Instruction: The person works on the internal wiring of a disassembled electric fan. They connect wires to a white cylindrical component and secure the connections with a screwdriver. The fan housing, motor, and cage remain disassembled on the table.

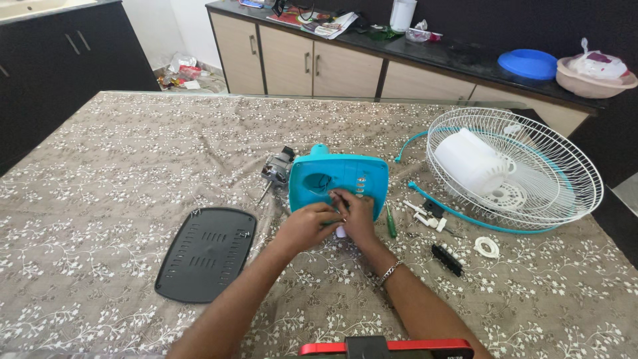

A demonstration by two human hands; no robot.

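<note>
Fan lies in parts on our surface (100, 219). Black base plate (207, 253) off at left. Mid-surface, teal housing (339, 181); our left hand (307, 226) and right hand (355, 214), fingers pinched at its lower edge. Wire guard (515, 169) detached at right; small parts loose.

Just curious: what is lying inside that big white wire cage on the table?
Inside the wire cage lies a white plastic cover, tipped on its side, beside a round white hub. What lies beneath the cover is hidden.
</note>
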